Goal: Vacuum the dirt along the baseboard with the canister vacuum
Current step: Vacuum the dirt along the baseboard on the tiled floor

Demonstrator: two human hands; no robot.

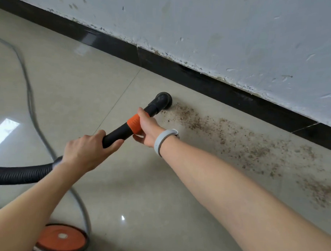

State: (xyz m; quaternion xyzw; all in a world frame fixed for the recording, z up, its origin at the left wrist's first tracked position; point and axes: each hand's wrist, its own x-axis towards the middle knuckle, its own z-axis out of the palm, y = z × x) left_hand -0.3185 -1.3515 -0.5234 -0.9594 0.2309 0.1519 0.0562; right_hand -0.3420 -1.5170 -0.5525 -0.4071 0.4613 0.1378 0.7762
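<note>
A black vacuum wand (119, 132) with an orange collar (134, 123) slants up toward the wall. Its round black nozzle (164, 99) sits on the tiled floor at the left end of a band of brown dirt (241, 140). The dirt runs rightward along the black baseboard (219, 89). My right hand (147, 128) grips the wand at the orange collar; a grey band is on that wrist. My left hand (87, 152) grips the wand's lower end, where the ribbed black hose (20, 174) joins it.
The canister vacuum's orange top (61, 238) shows at the bottom left. A grey cord (31, 108) curves over the glossy beige floor on the left. Above the baseboard rises a scuffed white wall (240, 33).
</note>
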